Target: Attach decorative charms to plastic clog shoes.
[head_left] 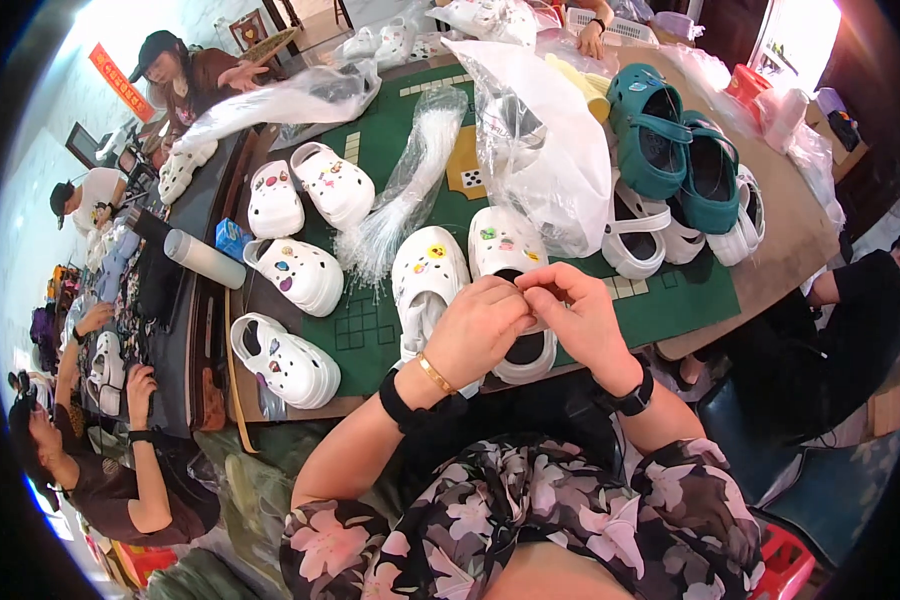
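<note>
White clog [488, 258]; perforated toe, colourful charms [488, 234], dark interior; left hand [478, 328] and right hand [578, 316] half-curled, fingertips meeting above it; anything pinched cannot be told

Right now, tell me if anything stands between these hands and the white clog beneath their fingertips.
Nothing visible does: the left hand and right hand meet directly over the white clog. The neighbouring clog sits to its left, not between.

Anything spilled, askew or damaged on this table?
Slightly untidy: pale thin strands fan loosely out of the end of their clear bag onto the green mat, rather than lying contained. No damage stands out.
</note>
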Demonstrator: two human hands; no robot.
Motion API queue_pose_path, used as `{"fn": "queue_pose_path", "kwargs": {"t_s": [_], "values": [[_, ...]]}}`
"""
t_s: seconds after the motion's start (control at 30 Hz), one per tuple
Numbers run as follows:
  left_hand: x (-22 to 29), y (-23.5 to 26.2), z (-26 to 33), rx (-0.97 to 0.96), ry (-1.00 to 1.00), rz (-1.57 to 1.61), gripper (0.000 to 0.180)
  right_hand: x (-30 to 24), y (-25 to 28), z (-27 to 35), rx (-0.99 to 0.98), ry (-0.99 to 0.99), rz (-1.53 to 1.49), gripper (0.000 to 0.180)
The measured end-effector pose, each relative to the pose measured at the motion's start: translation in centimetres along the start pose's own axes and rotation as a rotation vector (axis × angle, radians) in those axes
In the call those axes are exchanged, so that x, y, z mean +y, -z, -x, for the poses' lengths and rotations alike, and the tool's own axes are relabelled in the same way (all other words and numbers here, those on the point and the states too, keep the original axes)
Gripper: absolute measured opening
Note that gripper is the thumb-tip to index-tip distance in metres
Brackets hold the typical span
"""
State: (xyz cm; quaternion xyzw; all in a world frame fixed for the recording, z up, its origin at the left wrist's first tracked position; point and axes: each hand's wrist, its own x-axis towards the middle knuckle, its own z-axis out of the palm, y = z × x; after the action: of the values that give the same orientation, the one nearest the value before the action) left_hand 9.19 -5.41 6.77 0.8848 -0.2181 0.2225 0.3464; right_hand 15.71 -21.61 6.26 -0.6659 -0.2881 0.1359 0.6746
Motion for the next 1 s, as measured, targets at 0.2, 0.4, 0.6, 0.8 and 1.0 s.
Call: {"fn": "queue_pose_path", "kwargs": {"t_s": [0.2,0.4,0.6,0.8,1.0], "values": [[0.3,0.5,0.5,-0.005,0.02,0.013,0.008,0.4,0.0,-0.2,-0.069,-0.027,-0.031,0.009],[0.8,1.5,1.3,0.112,0.265,0.155,0.011,-0.2,-0.3,-0.5,0.094,0.082,-0.065,0.008],[1.2,2.6,2.0,0.144,0.481,0.298,0.014,-0.4,-1.9,-0.1,0.018,0.137,0.1,0.01],[0.9,2.4,2.8,0.188,0.428,0.185,0.014,-0.9,-3.4,0.2,-0.006,0.213,0.185,0.018],[1.1,2.5,2.7,0.187,0.47,0.162,0.013,-0.7,-3.5,0.4,0.006,0.126,0.156,0.02]]}}
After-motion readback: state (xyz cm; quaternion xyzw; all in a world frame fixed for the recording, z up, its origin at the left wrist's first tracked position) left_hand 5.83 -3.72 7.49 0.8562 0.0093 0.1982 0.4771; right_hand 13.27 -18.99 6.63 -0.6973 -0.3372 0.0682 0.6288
